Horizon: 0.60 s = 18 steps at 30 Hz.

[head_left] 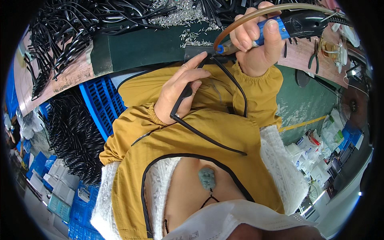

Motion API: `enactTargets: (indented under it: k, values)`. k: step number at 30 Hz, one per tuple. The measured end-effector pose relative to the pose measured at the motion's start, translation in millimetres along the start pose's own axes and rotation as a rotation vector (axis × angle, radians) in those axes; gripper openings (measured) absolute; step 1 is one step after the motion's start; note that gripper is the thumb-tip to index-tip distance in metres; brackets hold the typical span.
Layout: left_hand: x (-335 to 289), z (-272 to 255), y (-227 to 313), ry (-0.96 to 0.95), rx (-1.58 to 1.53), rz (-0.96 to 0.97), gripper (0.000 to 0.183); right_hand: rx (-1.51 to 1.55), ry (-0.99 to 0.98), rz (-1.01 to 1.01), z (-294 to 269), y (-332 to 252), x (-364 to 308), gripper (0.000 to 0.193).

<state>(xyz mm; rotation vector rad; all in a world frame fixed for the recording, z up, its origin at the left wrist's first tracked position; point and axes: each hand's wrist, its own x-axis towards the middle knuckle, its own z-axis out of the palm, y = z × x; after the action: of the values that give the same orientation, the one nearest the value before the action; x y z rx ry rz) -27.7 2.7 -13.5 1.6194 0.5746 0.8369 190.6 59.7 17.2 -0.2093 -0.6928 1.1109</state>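
Observation:
My left hand [180, 90] is closed on a black eyeglass frame [208, 138], whose two temples hang down over my mustard-coloured apron. The frame's front rests at the edge of the bench, partly hidden by my fingers. Wrapped round a blue and black powered screwdriver [270, 33] is my right hand [258, 48]. A brown hose [240, 21] curves from the tool to a blue fitting near its tip. The tip is close to the frame beside my left fingertips; whether it touches cannot be seen.
Small silver screws or pins [178, 16] lie heaped on the dark green mat [136, 50]. Black temples [68, 44] cover the bench's left side. A blue crate [102, 104] and a pile of black frames [74, 136] stand lower left. Pliers [314, 58] lie on the right.

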Motion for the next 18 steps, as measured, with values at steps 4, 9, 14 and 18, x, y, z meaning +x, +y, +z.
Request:
enactTargets:
  k: [4,9,14,18]
  values:
    - [-2.5,-1.1,-5.4,0.013,0.008,-0.004,0.033,-0.248,0.098,0.096,-0.1,-7.6,-12.8,0.031]
    - [-5.9,6.0,-18.6,0.081,-0.031,0.080,0.029,-0.337,0.100,0.153,-5.7,-9.0,-19.6,0.022]
    - [-6.2,13.9,-32.9,0.155,-0.110,0.194,0.027,-0.312,0.157,0.194,3.1,-7.2,-7.3,0.017]
    - [-4.9,10.4,-29.1,0.128,-0.088,0.213,0.028,-0.306,0.242,0.136,0.4,-10.0,-8.0,0.014]
